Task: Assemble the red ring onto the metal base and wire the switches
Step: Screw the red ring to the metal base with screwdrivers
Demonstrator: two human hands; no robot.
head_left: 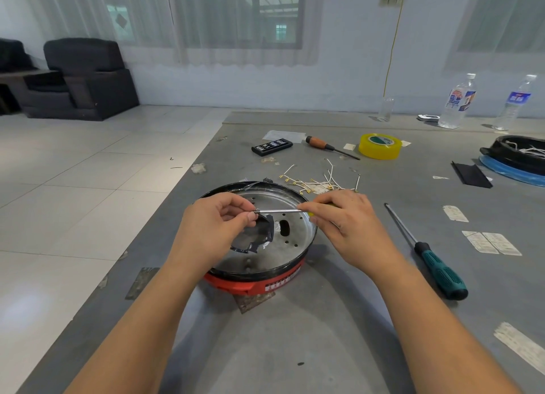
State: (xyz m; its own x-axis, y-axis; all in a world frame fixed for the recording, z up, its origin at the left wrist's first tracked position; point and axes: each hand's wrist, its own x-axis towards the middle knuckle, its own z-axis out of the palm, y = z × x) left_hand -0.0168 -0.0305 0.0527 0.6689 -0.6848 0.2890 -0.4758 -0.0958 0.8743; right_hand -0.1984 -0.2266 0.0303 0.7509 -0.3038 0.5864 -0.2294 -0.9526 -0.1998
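1 wide-angle camera rides on my head, looking forward and down over my table [339, 320]. My hands [212, 225] sit close, near centre; the far wall [354, 69] and window lie beyond, their edges probably bent by the lens.

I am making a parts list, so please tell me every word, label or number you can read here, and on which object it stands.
No text can be read.
Left bottle label: blurred.
Right bottle label: blurred.
Tape roll core: print too small.
Sticker on the red ring: blurred.
Paper slips on the table: too small.
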